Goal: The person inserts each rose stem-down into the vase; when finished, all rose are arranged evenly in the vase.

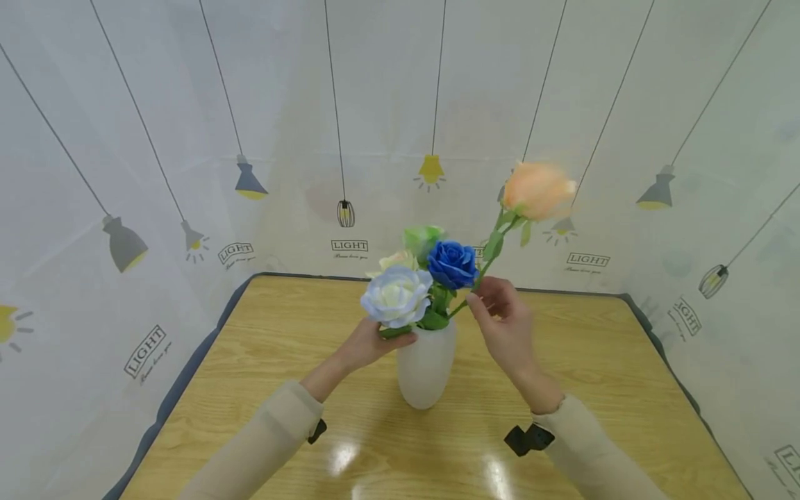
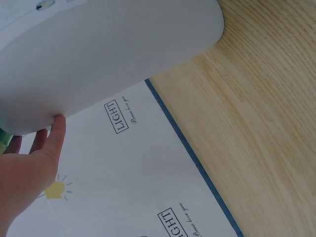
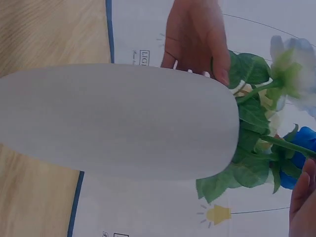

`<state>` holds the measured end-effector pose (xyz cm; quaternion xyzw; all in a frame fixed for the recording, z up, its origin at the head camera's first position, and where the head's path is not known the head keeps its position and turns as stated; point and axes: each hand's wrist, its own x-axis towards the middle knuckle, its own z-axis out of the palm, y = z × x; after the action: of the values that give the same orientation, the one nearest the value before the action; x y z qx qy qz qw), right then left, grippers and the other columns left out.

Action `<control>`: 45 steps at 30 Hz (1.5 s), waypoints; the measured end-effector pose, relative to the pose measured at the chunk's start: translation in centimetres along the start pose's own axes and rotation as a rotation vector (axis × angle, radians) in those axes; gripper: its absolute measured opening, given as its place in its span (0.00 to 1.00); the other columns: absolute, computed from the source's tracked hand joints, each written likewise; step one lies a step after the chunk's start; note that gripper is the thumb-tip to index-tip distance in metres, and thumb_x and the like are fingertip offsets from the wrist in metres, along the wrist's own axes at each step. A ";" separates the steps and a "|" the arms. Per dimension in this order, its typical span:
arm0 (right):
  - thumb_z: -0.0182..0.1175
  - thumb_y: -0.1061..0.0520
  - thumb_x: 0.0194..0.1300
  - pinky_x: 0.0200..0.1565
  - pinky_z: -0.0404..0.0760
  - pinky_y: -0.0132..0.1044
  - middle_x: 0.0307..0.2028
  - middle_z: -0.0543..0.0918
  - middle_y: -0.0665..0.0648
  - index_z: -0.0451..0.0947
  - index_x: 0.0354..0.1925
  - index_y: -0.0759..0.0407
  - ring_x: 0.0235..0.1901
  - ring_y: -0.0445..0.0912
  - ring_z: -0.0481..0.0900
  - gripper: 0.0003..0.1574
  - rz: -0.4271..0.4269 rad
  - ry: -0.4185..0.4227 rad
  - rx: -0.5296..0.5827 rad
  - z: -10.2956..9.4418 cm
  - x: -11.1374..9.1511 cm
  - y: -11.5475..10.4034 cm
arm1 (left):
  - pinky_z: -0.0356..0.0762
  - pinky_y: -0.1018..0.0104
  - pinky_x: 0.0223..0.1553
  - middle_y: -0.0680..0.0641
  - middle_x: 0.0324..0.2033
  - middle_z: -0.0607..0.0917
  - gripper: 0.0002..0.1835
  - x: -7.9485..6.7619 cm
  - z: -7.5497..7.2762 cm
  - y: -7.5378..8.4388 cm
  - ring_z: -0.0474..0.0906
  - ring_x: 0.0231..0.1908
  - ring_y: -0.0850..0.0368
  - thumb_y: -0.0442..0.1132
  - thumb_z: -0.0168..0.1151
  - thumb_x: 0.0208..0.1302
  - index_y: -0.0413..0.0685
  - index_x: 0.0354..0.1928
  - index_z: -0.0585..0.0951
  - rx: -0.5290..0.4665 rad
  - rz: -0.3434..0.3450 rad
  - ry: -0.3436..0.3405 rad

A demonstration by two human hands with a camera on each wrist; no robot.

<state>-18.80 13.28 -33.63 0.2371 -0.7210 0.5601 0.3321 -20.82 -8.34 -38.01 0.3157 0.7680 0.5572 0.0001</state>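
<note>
A white vase (image 1: 427, 368) stands on the wooden table with several artificial roses in it. Among them are a pale blue-and-white rose (image 1: 398, 296), a dark blue rose (image 1: 453, 264), a green rose (image 1: 423, 239) and a cream rose (image 1: 398, 262). My left hand (image 1: 367, 345) grips the vase at its rim, thumb on the near side; in the right wrist view its fingers go behind the vase (image 3: 123, 121). My right hand (image 1: 509, 333) pinches the stem of a peach rose (image 1: 539, 191), which leans right. That stem's lower end lies at the vase mouth, hidden among leaves.
The wooden table (image 1: 281, 333) has a dark blue edging at its back and sides. Close behind and on both sides hangs a pale curtain (image 1: 387, 104) printed with lamps. Small black devices (image 1: 529, 439) are worn at the wrists.
</note>
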 end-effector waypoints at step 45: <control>0.63 0.60 0.54 0.14 0.61 0.30 0.12 0.71 0.55 0.76 0.22 0.65 0.10 0.41 0.61 0.10 0.141 0.037 -0.020 2.1 0.6 0.4 | 0.59 0.58 0.56 0.44 0.55 0.65 0.33 0.3 0.0 -0.2 0.60 0.57 0.53 0.28 0.62 0.52 0.42 0.59 0.59 -0.045 0.058 -0.004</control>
<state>-19.88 11.38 -33.76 0.1719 -0.7350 0.5794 0.3074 -21.14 -8.23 -38.07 0.3388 0.7458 0.5736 -0.0072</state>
